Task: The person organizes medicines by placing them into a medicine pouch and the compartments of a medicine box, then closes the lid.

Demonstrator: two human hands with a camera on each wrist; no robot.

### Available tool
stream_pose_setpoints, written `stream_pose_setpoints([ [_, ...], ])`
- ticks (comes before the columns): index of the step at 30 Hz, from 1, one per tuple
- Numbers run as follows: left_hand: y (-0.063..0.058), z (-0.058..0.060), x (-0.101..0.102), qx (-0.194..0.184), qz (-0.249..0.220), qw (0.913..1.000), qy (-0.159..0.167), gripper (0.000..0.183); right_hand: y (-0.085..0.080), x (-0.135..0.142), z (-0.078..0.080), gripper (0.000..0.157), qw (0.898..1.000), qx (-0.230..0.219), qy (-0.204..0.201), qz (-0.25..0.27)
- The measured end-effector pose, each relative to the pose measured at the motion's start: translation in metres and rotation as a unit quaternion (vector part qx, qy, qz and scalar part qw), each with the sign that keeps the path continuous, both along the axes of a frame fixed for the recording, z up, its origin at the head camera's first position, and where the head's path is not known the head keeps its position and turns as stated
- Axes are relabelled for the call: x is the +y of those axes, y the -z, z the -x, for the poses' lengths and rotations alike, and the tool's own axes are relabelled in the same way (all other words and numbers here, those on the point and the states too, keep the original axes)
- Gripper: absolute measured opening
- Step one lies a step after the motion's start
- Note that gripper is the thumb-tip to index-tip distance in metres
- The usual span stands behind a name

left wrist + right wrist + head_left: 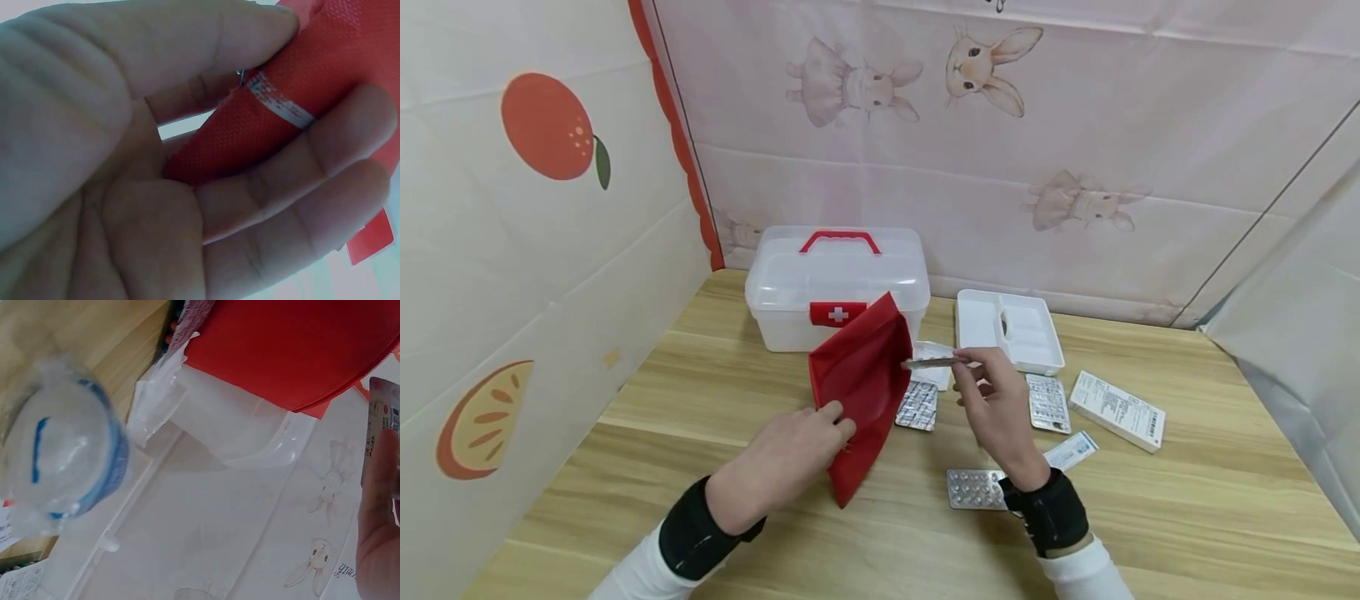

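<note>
- Red pouch (863, 379): left hand (793, 454) pinches its edge
- Right hand (1000, 408), raised, pinches thin pack (931, 362) at pouch mouth
- Wood table (872, 554) below grips, rabbit-print backdrop (940, 158) beyond

Red pouch (865, 375); held blister pack (929, 362), edge-on, probably silver; pale pink rabbit-printed backdrop (970, 167).

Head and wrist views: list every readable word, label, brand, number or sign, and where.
White cross: red latch of the first-aid box.
Too small: print on white carton, loose blister packs and blue-and-white packet.
Too blurred: print on the blister pack in the right hand; cursive on the rabbit backdrop.
No legible words.
</note>
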State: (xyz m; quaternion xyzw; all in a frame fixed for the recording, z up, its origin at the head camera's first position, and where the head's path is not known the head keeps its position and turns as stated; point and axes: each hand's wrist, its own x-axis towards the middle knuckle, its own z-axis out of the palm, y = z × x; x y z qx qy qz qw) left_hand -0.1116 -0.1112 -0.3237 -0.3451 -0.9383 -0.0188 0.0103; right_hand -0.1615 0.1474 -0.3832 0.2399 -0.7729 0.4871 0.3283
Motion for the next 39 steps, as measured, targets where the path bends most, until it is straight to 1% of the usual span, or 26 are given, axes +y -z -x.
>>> stream_pose_setpoints([
  [3, 0.000, -0.001, 0.001, -0.001, 0.004, 1.0000, 0.001, 0.038, -0.003, -0.004, -0.002, 0.022, 1.000, 0.017, -0.011, 0.006],
  [5, 0.000, -0.001, 0.001, -0.003, 0.007, 1.0000, 0.000, 0.039, -0.004, -0.006, -0.003, 0.023, 0.999, 0.029, -0.019, -0.004],
  [8, 0.000, -0.001, 0.002, -0.006, 0.008, 1.0000, -0.003, 0.039, -0.005, -0.009, -0.003, 0.024, 0.998, 0.039, -0.026, -0.032],
  [12, 0.000, -0.001, 0.002, -0.002, 0.004, 1.0000, 0.001, 0.038, -0.004, -0.012, -0.002, 0.026, 0.997, 0.025, -0.036, -0.062],
  [18, 0.000, -0.001, 0.002, 0.000, 0.003, 1.0000, 0.005, 0.038, -0.003, -0.017, 0.001, 0.020, 0.995, -0.005, -0.045, -0.092],
  [23, 0.001, -0.001, 0.002, 0.002, 0.007, 0.9999, 0.007, 0.035, -0.003, -0.021, 0.004, 0.021, 0.995, -0.014, -0.051, -0.086],
  [27, 0.000, 0.000, 0.003, 0.001, 0.008, 0.9999, 0.010, 0.037, 0.000, -0.023, 0.007, 0.022, 0.995, -0.025, -0.042, -0.081],
  [31, 0.000, 0.000, 0.003, -0.001, 0.008, 0.9999, 0.013, 0.036, 0.001, -0.026, 0.008, 0.018, 0.994, -0.044, -0.052, -0.083],
  [35, 0.001, 0.000, 0.003, 0.004, 0.007, 0.9999, 0.015, 0.034, 0.002, -0.028, 0.009, 0.016, 0.990, -0.049, -0.068, -0.115],
  [39, 0.001, 0.000, 0.003, 0.005, 0.007, 0.9998, 0.015, 0.034, 0.002, -0.029, 0.008, 0.014, 0.986, -0.050, -0.060, -0.149],
])
